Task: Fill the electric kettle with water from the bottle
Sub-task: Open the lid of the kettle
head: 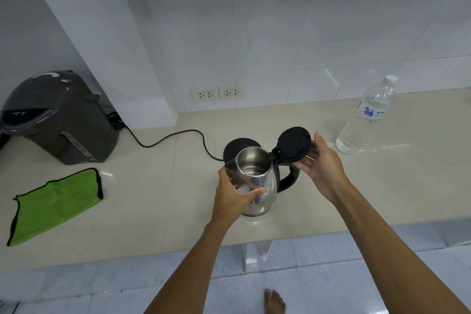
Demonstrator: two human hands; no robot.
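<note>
A steel electric kettle with a black handle stands on the beige counter, just in front of its round black base. Its black lid is swung open and the inside looks empty. My left hand grips the kettle's body from the left. My right hand holds the open lid from the right, fingers against its edge. A clear plastic water bottle with a white cap on stands at the back right, about a hand's width from my right hand.
A dark grey hot-water dispenser stands at the back left. A green cloth lies near the counter's front left. A black cord runs from the base toward the dispenser. Wall sockets sit behind. The counter edge is close below the kettle.
</note>
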